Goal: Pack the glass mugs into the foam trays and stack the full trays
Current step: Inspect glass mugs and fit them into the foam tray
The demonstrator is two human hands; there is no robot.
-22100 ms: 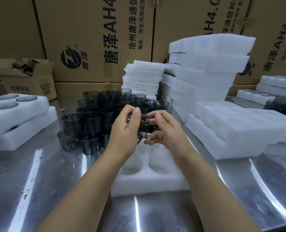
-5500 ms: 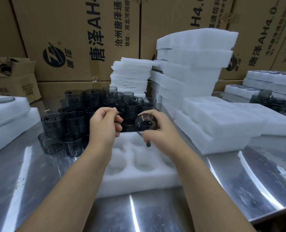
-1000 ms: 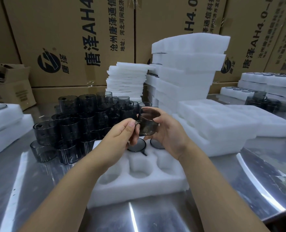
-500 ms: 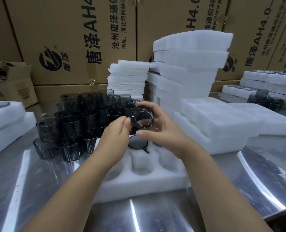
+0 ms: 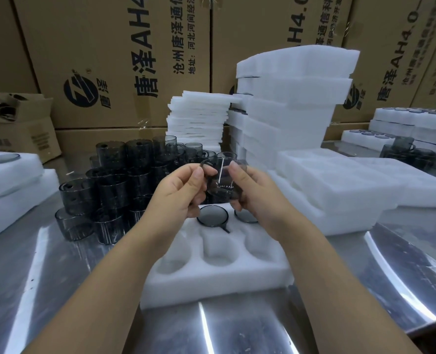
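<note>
While left hand (image 5: 178, 198) and right hand (image 5: 259, 200) are pinching the slick glass mug (image 5: 222, 183), slipping is threatening. Seated mugs (image 5: 212, 216) below could chip.

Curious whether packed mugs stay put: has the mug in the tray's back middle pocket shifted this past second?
No. The mug sits in the same pocket of the foam tray, handle toward the front row.

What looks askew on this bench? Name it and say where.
The tall foam tray stack at centre back is uneven: its top slabs jut right past those below. The thin foam sheets to its left lie ragged.
</note>
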